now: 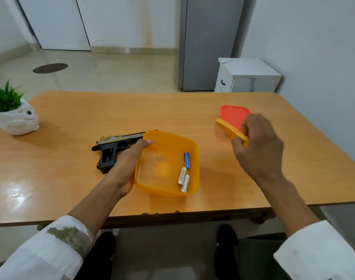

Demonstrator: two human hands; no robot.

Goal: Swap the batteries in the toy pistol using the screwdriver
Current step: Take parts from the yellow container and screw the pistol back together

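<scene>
Handling, pistol: the black and gold plastic toy pistol (112, 147) lies flat on its side, its grip just left of the left fingers and its barrel running behind their tips. It is judged light, stiff and hollow, and is best taken by the black grip. A recess is seen in the grip; whether a cover is off cannot be told.
Left hand: the left hand (128, 164) is laid against the left wall of the tub, fingers straight and together, tips at the rim. Nothing is gripped; the thumb is hidden.
Tub: the translucent orange plastic tub (168, 138) is judged light, a little flexible and apt to slide unless steadied.
Batteries: one blue battery (186, 160) and two silver batteries (182, 175) lie loose in the tub, right of the left fingers and apart from them. They are judged smooth and prone to roll, so each is best pinched across the middle.
Lid: the flat orange plastic lid (229, 129) is held tilted, its near edge pinched by the curled fingers of the right hand (259, 146). It is judged thin and bendable.
Red lid: a red plastic lid (234, 116) lies just beyond the right fingers.
Screwdriver: none is seen.
Surface: the orange-brown laminate table (132, 110) is glossy, and small parts are judged likely to skid on it.
Room: a white rabbit-shaped plant pot (17, 120) stands far left of the left fingers. A tall grey cabinet (209, 43) and a small white cabinet (247, 77) stand beyond the right fingers, on a pale tiled floor.
</scene>
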